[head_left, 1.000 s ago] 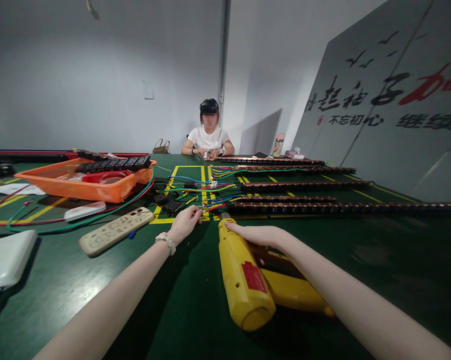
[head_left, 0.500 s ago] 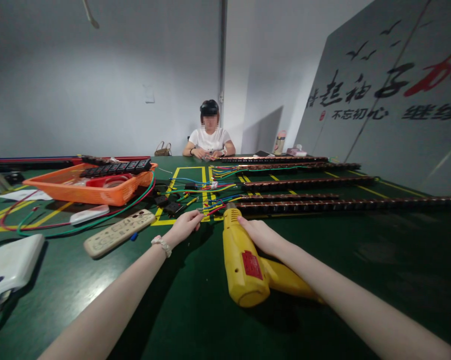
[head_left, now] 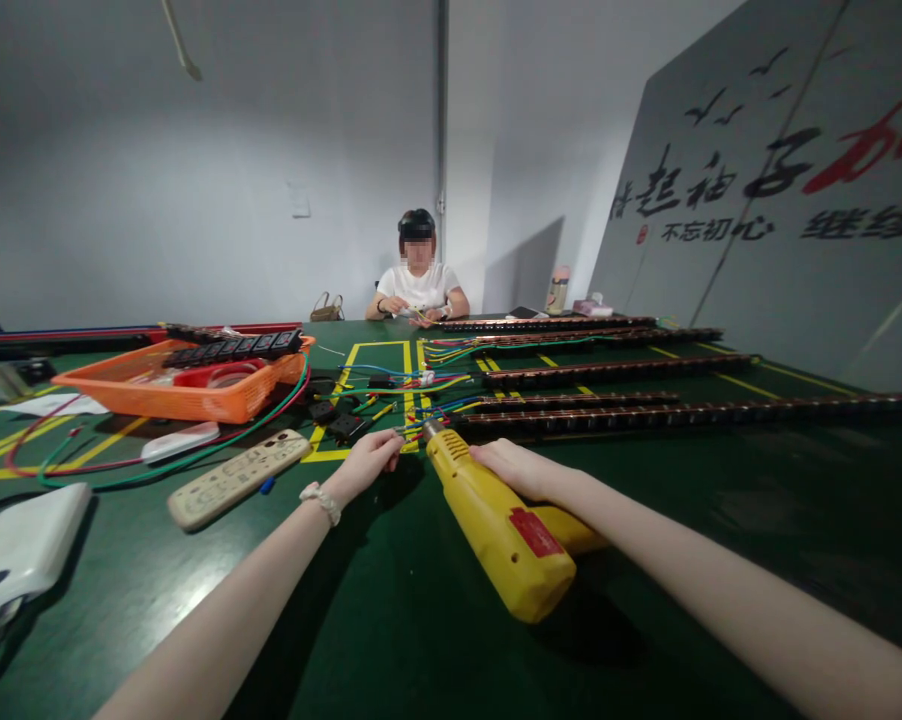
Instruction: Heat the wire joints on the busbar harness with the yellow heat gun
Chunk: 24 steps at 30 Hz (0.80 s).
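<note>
My right hand (head_left: 512, 468) is closed on a yellow heat gun (head_left: 492, 525), gripping it near its front. The gun's metal nozzle points up and left, close to the fingers of my left hand (head_left: 376, 460). Those fingers are pinched at the ends of thin coloured wires (head_left: 440, 412), seemingly on a wire there; their tips are partly hidden. The wires run to the left end of a long dark strip with copper-coloured edges (head_left: 646, 416). Small black connectors (head_left: 346, 424) lie just beyond my left hand.
An orange basket (head_left: 226, 400) with parts stands at the left, with red and green wires looping around it. A beige power strip (head_left: 241, 480) and a white box (head_left: 31, 545) lie nearer. More long strips (head_left: 616, 370) extend right. Across the table sits a person (head_left: 417, 280) handling wires.
The heat gun has swung so its nozzle moved left toward my left hand, and its rear moved right. My left hand stays pinched in nearly the same spot.
</note>
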Available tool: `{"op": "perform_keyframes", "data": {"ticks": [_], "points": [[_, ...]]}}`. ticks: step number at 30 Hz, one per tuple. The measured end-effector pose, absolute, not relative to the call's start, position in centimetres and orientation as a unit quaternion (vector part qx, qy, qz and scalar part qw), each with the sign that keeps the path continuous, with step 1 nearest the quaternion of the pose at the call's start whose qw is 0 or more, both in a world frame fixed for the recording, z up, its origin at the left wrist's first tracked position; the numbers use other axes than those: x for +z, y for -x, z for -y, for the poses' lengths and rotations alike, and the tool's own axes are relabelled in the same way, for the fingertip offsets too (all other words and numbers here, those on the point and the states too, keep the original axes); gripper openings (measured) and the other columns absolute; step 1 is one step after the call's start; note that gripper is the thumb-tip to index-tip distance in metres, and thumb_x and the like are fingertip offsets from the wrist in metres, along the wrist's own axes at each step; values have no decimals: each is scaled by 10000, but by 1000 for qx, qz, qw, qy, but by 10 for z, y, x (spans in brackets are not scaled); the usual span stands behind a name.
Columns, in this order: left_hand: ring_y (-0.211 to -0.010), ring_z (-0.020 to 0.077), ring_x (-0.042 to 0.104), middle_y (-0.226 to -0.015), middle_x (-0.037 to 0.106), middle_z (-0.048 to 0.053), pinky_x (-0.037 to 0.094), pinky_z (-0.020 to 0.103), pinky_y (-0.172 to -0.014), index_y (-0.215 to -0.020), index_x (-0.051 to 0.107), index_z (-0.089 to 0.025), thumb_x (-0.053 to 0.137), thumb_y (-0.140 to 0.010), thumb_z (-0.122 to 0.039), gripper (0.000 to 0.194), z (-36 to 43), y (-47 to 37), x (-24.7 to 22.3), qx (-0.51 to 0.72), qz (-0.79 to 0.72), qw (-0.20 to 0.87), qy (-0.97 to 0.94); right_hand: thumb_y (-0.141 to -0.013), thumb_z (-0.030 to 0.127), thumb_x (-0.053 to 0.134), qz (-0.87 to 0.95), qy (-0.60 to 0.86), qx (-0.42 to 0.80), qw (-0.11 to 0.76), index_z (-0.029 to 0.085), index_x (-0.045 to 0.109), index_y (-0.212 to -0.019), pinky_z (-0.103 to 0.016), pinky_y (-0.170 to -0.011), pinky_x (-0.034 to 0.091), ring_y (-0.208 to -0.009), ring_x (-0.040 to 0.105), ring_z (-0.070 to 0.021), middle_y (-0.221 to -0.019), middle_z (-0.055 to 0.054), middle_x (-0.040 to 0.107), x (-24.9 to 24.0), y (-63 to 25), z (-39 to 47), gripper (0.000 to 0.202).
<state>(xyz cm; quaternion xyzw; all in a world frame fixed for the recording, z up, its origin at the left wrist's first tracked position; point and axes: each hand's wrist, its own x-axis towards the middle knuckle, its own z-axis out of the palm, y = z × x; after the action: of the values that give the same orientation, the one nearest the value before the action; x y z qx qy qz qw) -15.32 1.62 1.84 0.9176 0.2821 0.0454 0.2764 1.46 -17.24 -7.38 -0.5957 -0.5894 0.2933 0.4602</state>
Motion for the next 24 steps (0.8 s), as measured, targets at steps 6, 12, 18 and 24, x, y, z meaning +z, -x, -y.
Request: {"op": "perform_keyframes", "data": {"ticks": [6, 12, 18, 24], "points": [[-515, 88, 434, -544, 490, -21, 327, 212, -516, -663, 468, -156, 433, -818, -495, 373, -15, 154, 19, 49, -279, 263, -922, -887, 654, 133, 521, 680, 283, 432, 129, 583, -991, -275, -741, 384, -853, 547, -205, -965, -131, 595, -76, -12, 186, 698], [-498, 94, 430, -527, 497, -11, 330, 218, -515, -756, 564, -133, 378, -829, -559, 470, -14, 154, 19, 59, -287, 245, -924, -880, 660, 38, 501, 708, 275, 413, 149, 605, -991, -293, -732, 392, -880, 571, -231, -991, -128, 613, -75, -11, 193, 771], [-515, 96, 448, -565, 525, -4, 339, 217, -520, -774, 585, -136, 405, -817, -538, 443, -15, 154, 19, 36, -280, 207, -937, -919, 562, 11, 545, 722, 193, 380, 129, 621, -969, -298, -729, 364, -857, 572, -239, -912, -143, 618, -80, -12, 190, 749], [-502, 92, 439, -574, 539, -6, 337, 212, -505, -770, 572, -144, 413, -801, -535, 423, -13, 154, 20, 41, -293, 197, -934, -924, 558, -1, 574, 722, 143, 358, 140, 638, -939, -273, -689, 353, -799, 571, -208, -861, -120, 620, -82, -14, 190, 764]]}}
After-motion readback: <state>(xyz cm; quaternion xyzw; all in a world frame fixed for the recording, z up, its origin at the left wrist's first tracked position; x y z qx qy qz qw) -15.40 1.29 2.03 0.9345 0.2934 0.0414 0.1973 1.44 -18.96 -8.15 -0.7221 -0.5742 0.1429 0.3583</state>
